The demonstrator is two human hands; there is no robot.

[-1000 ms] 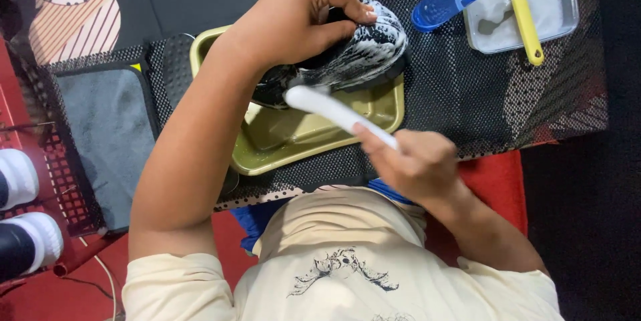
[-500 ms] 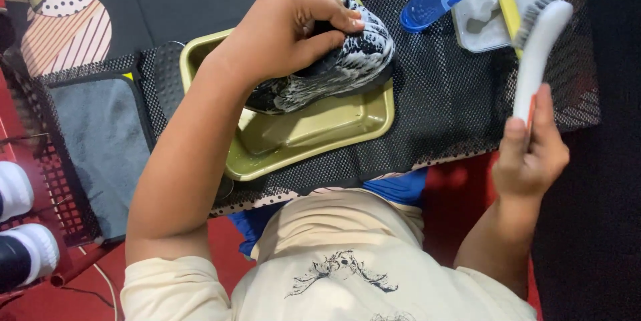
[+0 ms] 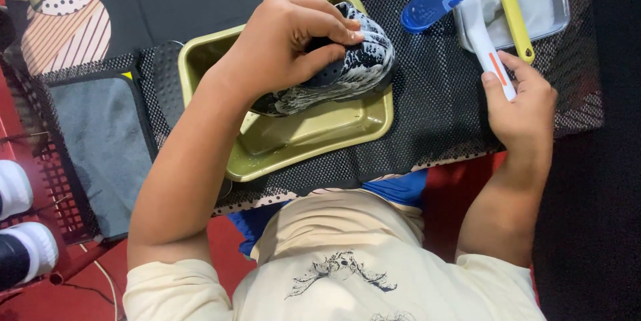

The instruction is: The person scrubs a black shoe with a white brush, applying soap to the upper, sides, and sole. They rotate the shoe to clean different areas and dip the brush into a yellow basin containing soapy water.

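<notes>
Table [image 3: 441, 114] under black mesh matting fills the view, red floor around it and a grey cloth [image 3: 100, 141] at its left edge. Left hand [image 3: 287, 47] grips the soapy dark shoe [image 3: 354, 71] over the olive tray [image 3: 314, 137]. Right hand [image 3: 524, 104], raised half a second ago, now lowers its clasped white brush [image 3: 484, 44] into the clear tub [image 3: 541, 1] at the far right corner, likely to reload it.
</notes>
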